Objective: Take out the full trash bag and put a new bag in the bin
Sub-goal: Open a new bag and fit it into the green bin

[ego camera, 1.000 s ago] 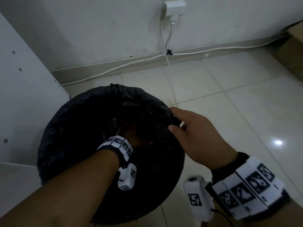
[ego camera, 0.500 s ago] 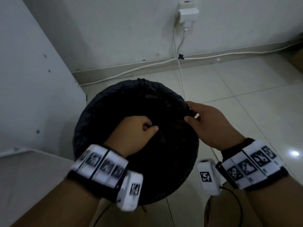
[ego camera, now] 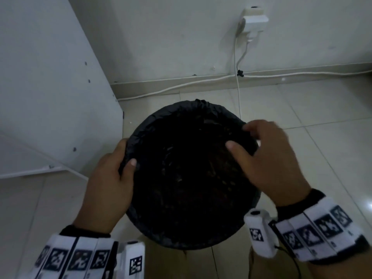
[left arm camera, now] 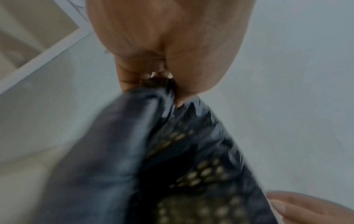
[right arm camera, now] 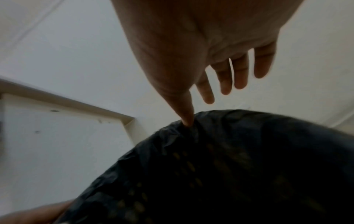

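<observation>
Bin inside too dark.

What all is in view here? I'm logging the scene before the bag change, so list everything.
bag: one, black, lining the bin, its edge folded over the rim
bin: one, dark mesh, on the floor, showing through the bag in the wrist views
panel: one, white, standing left of the bin
charger: one, white, plugged in on the wall behind the bin
cables: white, count unclear, along the skirting and down from the charger
floor: pale tiles
wrist bands: two, white with black markers, one on each wrist
left hand: grips the bag's edge at the left rim
right hand: fingers spread, thumb touching the bag at the right rim
</observation>
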Motion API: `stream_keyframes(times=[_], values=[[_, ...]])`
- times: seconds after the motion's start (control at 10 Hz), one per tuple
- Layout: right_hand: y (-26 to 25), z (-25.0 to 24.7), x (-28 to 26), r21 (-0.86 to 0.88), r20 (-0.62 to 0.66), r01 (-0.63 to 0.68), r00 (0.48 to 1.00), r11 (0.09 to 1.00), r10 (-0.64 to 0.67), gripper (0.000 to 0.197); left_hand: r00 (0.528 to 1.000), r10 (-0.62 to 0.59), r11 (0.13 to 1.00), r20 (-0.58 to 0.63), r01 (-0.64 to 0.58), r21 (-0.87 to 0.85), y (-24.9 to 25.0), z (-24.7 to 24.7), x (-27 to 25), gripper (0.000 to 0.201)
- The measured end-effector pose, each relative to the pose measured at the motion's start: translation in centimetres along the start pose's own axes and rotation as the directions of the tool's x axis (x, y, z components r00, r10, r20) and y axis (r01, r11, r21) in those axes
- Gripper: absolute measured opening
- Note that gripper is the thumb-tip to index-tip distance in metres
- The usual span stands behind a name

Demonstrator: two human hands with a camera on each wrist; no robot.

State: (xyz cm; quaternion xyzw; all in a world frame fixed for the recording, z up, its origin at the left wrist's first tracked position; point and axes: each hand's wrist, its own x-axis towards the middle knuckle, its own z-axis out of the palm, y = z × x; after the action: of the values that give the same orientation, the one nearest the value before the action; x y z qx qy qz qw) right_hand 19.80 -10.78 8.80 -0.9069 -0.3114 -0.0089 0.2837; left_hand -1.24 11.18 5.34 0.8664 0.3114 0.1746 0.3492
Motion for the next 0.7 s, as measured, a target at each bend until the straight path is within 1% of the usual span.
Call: stream_keyframes(times=[0.1, 0.2, 0.3, 0.4, 0.5, 0.6, 0.7], values=[[-3.5, 3.2, 0.6, -0.074, 0.586, -0.096, 0.801, 0.993, 0.121, 0.04, 0.999, -0.014, 1.0, 0.032, 0.014, -0.009, 0.0, -0.1, -0.2, 0.044], [-4.2, 9.1, 2.1, -0.139, 0.85, -0.223, 0.474, 0.965, 0.231, 0.049, 0.998, -0.021, 0.999, 0.055, 0.023, -0.031, 0.2, -0.1, -0.4, 0.047], [-2.9, 14.4, 2.2, -0.139, 0.838, -0.412, 0.434, 0.9, 0.329, 0.05, 0.998, -0.026, 0.998, 0.057, 0.03, -0.06, 0.3, -0.1, -0.6, 0.048], [-0.4, 18.6, 1.6, -0.077, 0.815, -0.585, 0.43, 0.807, 0.389, 0.046, 0.997, -0.043, 0.994, 0.059, 0.049, -0.094, 0.3, -0.2, -0.8, 0.049], [-0.3, 19.6, 1.2, 0.007, 0.816, -0.689, 0.423, 0.724, 0.394, 0.046, 0.998, -0.043, 0.997, 0.049, 0.046, -0.065, 0.2, 0.0, -1.0, 0.051], [-0.5, 20.6, 1.9, 0.056, 0.815, -0.778, 0.398, 0.626, 0.421, 0.045, 0.998, -0.054, 0.998, 0.042, 0.055, -0.031, 0.0, 0.2, -1.2, 0.052], [-1.3, 18.8, 3.3, 0.212, 0.705, -0.882, 0.436, 0.42, 0.56, 0.04, 0.995, -0.081, 0.996, 0.052, 0.083, -0.038, 0.2, -0.1, -1.3, 0.052]])
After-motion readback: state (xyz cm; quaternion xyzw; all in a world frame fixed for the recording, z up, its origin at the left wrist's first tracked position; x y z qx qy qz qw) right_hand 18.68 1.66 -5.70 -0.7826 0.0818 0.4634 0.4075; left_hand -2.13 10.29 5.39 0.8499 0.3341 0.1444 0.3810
